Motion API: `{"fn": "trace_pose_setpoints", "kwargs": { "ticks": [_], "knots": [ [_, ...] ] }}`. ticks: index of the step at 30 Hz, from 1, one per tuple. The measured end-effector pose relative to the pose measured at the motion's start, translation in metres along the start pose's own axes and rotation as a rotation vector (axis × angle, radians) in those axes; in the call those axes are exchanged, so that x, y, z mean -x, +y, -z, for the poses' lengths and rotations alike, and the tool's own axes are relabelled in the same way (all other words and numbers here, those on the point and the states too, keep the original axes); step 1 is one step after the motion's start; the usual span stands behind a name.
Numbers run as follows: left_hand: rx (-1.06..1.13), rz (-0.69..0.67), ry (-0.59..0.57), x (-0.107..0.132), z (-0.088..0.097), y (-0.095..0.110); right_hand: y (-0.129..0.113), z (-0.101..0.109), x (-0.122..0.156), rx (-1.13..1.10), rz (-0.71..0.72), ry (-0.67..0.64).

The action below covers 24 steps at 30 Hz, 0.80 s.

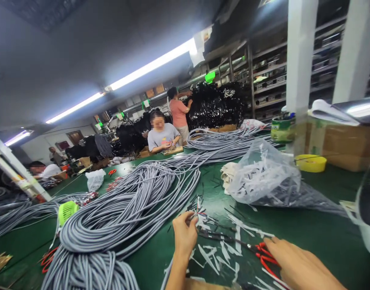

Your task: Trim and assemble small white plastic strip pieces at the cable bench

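Observation:
My left hand [185, 231] pinches the end of a grey cable, where thin red, white and dark wires [198, 211] fan out above the fingertips. My right hand [290, 255] is closed at the red handles of a pair of scissors [265, 253]; their dark blades point left toward my left hand. Its thumb is hidden. White paper-like strips [209, 257] and short black pieces lie scattered on the green table [318, 233] around both hands. A big coil of grey cable [112, 213] lies to the left of my left hand.
A clear plastic bag of white scraps [263, 181] sits beyond my right hand. Behind it are a yellow dish [310, 163], a green tin [281, 129] and a cardboard box [348, 145]. A green plastic object [67, 212] lies left. A co-worker [162, 135] sits across the table.

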<state>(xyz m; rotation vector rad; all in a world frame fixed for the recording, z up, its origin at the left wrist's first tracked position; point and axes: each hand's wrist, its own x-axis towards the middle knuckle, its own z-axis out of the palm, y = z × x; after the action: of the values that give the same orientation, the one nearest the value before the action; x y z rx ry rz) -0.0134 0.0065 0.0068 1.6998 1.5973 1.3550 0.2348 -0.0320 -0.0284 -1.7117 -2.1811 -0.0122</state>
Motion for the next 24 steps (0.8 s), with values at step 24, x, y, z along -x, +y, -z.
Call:
{"fn": "trace_pose_setpoints", "kwargs": {
  "ticks": [24],
  "knots": [
    [-0.072,-0.271,0.316,0.002,0.010,0.003,-0.079,0.005,-0.059,-0.915,0.046,0.119]
  ]
}}
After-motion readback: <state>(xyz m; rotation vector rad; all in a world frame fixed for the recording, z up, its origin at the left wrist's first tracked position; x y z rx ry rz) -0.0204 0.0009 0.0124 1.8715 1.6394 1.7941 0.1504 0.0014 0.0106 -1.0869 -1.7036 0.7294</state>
